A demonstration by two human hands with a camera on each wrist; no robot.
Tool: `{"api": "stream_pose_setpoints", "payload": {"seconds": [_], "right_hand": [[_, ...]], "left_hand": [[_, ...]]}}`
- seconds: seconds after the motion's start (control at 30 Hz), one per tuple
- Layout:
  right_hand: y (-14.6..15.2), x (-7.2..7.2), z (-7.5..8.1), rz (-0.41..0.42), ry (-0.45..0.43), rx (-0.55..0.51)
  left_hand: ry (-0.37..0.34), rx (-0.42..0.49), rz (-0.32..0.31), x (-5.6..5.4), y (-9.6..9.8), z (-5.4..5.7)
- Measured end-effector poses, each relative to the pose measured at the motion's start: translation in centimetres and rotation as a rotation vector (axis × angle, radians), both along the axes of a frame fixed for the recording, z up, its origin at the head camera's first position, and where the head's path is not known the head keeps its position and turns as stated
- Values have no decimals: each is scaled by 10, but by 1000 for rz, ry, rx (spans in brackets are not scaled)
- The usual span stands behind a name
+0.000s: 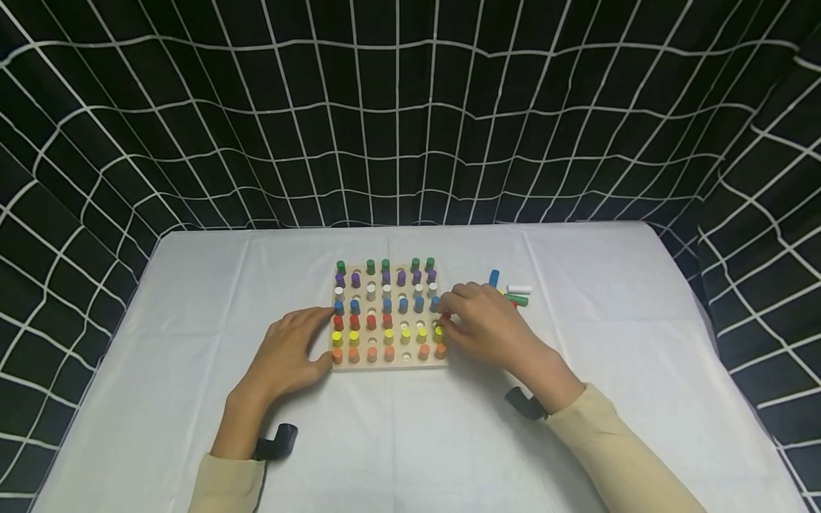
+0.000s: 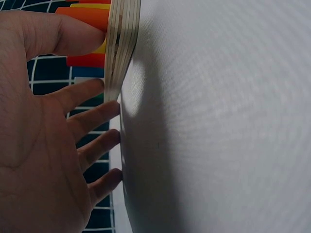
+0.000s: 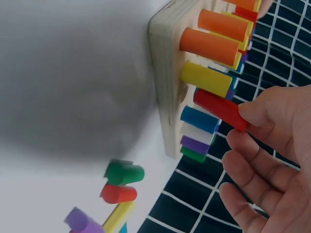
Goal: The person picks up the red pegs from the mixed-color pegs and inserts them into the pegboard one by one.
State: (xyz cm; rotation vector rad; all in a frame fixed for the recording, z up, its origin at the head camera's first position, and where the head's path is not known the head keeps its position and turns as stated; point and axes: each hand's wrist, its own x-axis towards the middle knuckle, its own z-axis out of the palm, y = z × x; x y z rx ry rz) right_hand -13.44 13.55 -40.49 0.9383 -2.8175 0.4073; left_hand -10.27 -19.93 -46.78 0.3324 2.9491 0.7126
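Observation:
A wooden pegboard [image 1: 372, 368] stands on the white table, with rows of green, purple, white, blue, red, yellow and orange pegs upright in its holes. Between thumb and index finger, my right hand [image 1: 490, 329] pinches a red peg [image 3: 218, 108]. This peg is at the board's right edge, between the blue peg [image 3: 199, 119] and the yellow peg [image 3: 206, 78] in the right wrist view. Bare holes show in the red row to its left. At the board's left edge rests my left hand [image 1: 285, 356], its thumb and index fingertips against the side and its fingers spread.
Right of the board lies a pile of loose pegs, among them a blue peg [image 1: 494, 278], a white peg [image 1: 519, 290] and a green peg [image 1: 517, 301]. Dark curtains [image 1: 410, 128] with a white grid surround the white-covered table [image 1: 410, 442].

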Motion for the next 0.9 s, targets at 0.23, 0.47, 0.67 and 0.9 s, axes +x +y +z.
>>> {"api": "stream_pose_setpoints", "payload": {"seconds": [0.23, 0.47, 0.67, 0.9], "right_hand": [[-12, -6, 2, 32, 9, 10], [-29, -9, 5, 30, -67, 6], [-39, -11, 3, 72, -76, 45], [-49, -13, -2, 106, -80, 54]], "left_hand": [[-8, 3, 2, 0, 1, -1], [10, 3, 2, 1, 0, -3], [6, 7, 2, 1, 1, -3], [13, 4, 2, 1, 0, -2]]}}
